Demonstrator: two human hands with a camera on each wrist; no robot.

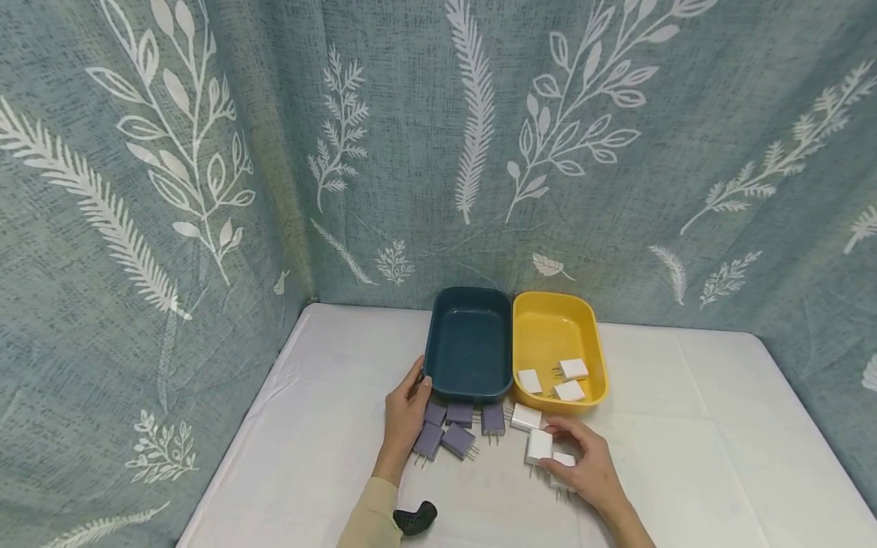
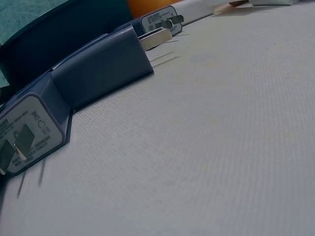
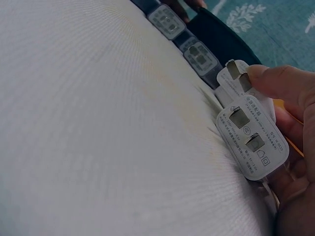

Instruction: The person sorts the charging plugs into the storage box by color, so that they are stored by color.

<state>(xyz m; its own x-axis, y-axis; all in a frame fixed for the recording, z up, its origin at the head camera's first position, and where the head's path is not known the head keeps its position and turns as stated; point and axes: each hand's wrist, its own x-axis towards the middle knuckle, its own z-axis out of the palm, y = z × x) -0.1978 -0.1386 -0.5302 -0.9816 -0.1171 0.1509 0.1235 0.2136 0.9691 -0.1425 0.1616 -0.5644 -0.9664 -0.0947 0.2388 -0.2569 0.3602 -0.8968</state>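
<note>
Hands are being held low beside the two trays: the left hand (image 1: 404, 409) is being rested against the side of the dark blue tray (image 1: 469, 346), its fingers being laid fairly straight, while a white adapter (image 1: 539, 445) is being pinched between the thumb and fingers of the right hand (image 1: 585, 463). That adapter is being held out on the worktop (image 1: 329, 396), in front of the yellow tray (image 1: 553, 327), with a second white plug (image 1: 526, 417) being crowded at its far side and a third white plug (image 1: 564, 459) being partly covered by the hand. Trouble is perhaps being invited by that crowding — a neighbour could be dragged or flipped if the pinched one were lifted sideways. Because it is being gripped near one side, with the thumb being set close to its prongs, it could also be twisted loose. Contact with the purple adapters (image 1: 458, 441) is being risked too, since the second plug's prongs are being pointed their way. If the blue tray were pushed too firmly by the left hand, its neighbour could be shifted as well.
</note>
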